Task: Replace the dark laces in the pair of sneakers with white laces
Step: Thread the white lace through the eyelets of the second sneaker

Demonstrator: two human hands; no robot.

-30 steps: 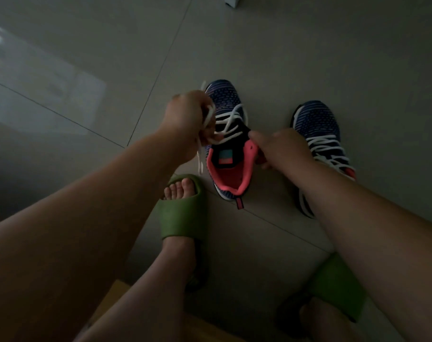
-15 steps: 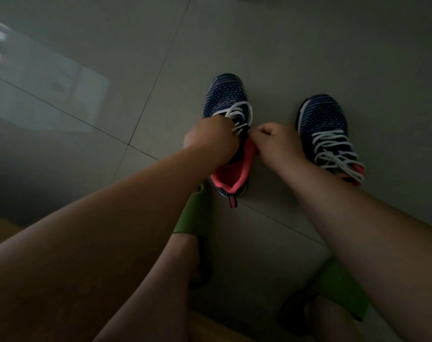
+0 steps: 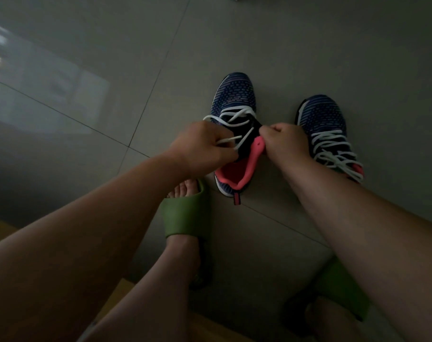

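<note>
the person sits above a tiled floor (image 3: 284,45) with both arms reaching down to the left sneaker (image 3: 236,99), a navy knit shoe with a pink lining that stands on the floor just beyond a foot in a green slide (image 3: 182,213). the left hand (image 3: 200,149) has its fingers curled round the loose end of the white lace (image 3: 231,117); the tip pokes out to the right of the fist, and the rest of the lace crosses the lower eyelets in slack loops. the right hand (image 3: 286,141) pinches the top of the pink collar beside the tongue, thumb and fingers closed on the fabric, steadying the shoe. the right sneaker (image 3: 321,119) stands to the right, close by, with a white lace already run up its rows and its ends lying loose over the near side. no dark lace shows anywhere in view.

judging from this, the work is on the upper eyelets of the left shoe. the risks are small but real. the crossings lower down look slack and uneven, so a hard pull from the left hand could draw one side short and leave too little lace to finish. the dim light makes the dark eyelets hard to find against the black tongue, so an eyelet may be skipped or the lace twisted. if the pinch on the collar slips, the shoe could tip or slide on the smooth tile.
</note>
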